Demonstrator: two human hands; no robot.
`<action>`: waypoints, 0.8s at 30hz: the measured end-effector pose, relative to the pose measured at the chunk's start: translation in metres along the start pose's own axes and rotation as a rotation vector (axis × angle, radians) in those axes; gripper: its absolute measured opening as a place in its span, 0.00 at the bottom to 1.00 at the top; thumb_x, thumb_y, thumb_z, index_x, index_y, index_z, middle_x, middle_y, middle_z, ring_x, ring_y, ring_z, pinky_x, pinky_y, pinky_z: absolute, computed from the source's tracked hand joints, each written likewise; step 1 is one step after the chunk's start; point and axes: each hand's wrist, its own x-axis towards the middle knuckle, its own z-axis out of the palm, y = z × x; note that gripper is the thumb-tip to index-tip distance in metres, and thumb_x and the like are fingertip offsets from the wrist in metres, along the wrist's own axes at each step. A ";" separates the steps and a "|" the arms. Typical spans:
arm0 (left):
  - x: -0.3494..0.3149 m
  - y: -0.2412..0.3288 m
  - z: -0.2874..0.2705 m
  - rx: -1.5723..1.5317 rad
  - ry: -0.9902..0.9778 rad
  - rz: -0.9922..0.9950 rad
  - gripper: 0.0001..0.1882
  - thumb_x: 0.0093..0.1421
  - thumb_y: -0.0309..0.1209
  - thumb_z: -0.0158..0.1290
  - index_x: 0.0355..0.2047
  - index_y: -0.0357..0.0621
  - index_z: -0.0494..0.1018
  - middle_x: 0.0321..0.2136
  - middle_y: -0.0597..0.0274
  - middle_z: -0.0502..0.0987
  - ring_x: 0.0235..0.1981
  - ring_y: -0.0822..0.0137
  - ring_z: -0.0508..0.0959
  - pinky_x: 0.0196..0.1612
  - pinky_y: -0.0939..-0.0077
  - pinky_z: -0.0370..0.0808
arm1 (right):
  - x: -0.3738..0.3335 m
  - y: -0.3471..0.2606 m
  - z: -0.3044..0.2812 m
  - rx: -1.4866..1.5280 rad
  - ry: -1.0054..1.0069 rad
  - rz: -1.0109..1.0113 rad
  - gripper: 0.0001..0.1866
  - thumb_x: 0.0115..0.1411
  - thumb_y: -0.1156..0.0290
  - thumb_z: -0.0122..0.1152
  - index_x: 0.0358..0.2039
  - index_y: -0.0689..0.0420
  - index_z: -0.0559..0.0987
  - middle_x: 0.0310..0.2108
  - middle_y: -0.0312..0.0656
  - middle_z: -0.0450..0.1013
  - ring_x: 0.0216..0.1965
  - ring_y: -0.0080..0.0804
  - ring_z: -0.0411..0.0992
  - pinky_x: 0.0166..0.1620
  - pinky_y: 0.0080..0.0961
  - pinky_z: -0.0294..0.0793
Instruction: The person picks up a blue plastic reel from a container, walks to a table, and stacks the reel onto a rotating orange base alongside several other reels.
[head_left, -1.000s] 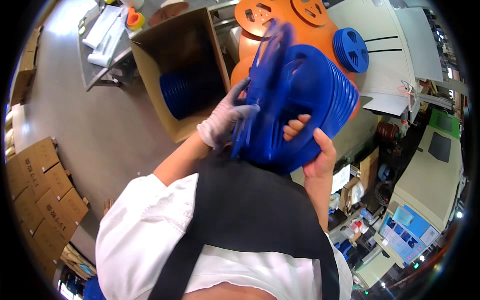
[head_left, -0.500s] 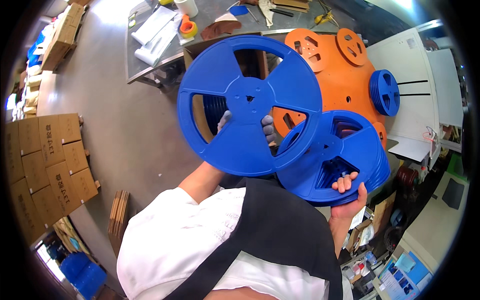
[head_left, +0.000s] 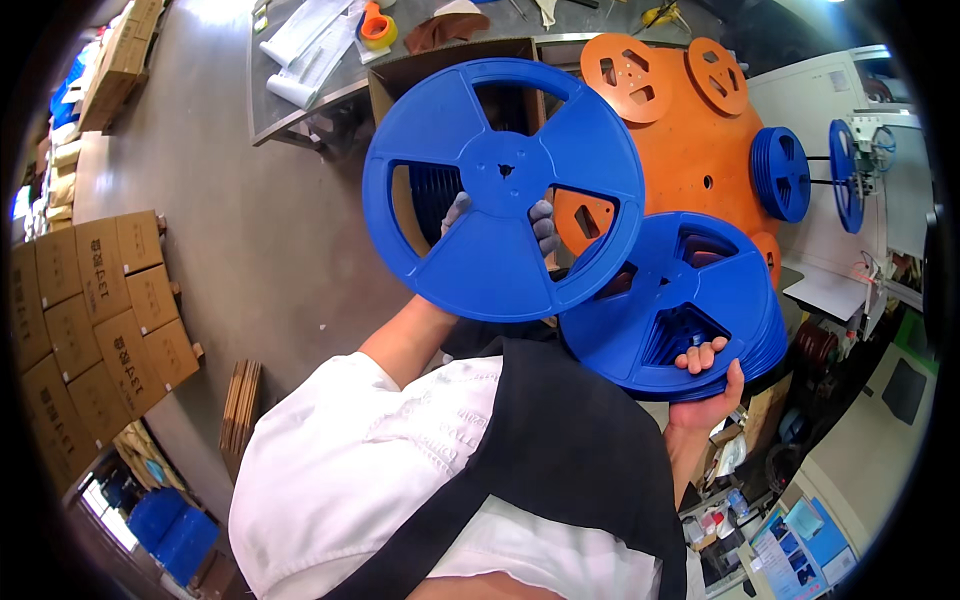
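Note:
My left hand [head_left: 543,228], in a pale glove, holds a single blue three-spoke reel [head_left: 500,190] up flat toward the camera. Only its fingers show through the reel's openings. My bare right hand [head_left: 712,385] grips the lower edge of a stack of several blue reels [head_left: 670,300], held lower and to the right. The single reel overlaps the stack's upper left rim. My white sleeve and black apron fill the lower middle.
An open cardboard box [head_left: 400,75] with more blue reels sits behind the raised reel. Large orange discs [head_left: 690,130] and blue reels on spindles [head_left: 782,172] stand at the right by a white machine. Stacked cartons [head_left: 90,300] line the left floor, with a cluttered table [head_left: 300,90] beyond.
My left hand has taken one reel off the stack and turned it flat toward the camera, raised up and left. The stack in my right hand has dropped to the lower right.

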 end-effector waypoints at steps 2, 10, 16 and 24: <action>-0.001 0.001 0.001 0.017 0.032 0.026 0.39 0.53 0.49 0.60 0.56 0.38 0.59 0.46 0.52 0.70 0.50 0.54 0.73 0.58 0.58 0.71 | 0.002 -0.001 -0.002 0.005 -0.009 0.009 0.17 0.60 0.58 0.49 0.41 0.59 0.69 0.26 0.39 0.66 0.28 0.29 0.66 0.39 0.32 0.70; 0.000 0.007 -0.002 -0.014 0.096 0.075 0.39 0.53 0.51 0.57 0.56 0.38 0.58 0.45 0.54 0.69 0.50 0.57 0.73 0.59 0.64 0.69 | 0.012 -0.003 0.002 0.007 -0.032 0.034 0.18 0.61 0.59 0.48 0.43 0.60 0.70 0.27 0.39 0.66 0.29 0.30 0.66 0.40 0.32 0.71; -0.009 0.004 0.000 -0.025 0.128 0.132 0.36 0.55 0.50 0.54 0.54 0.36 0.60 0.45 0.53 0.69 0.48 0.57 0.73 0.59 0.66 0.67 | 0.018 -0.005 0.003 -0.010 -0.051 0.066 0.18 0.60 0.59 0.48 0.43 0.60 0.70 0.27 0.39 0.66 0.29 0.30 0.66 0.40 0.32 0.71; -0.039 0.053 -0.072 0.306 0.599 0.329 0.29 0.57 0.46 0.54 0.50 0.36 0.68 0.42 0.47 0.75 0.42 0.53 0.76 0.50 0.57 0.74 | 0.019 -0.007 0.006 -0.031 -0.004 0.059 0.18 0.58 0.59 0.50 0.41 0.60 0.70 0.26 0.40 0.66 0.29 0.31 0.66 0.39 0.33 0.70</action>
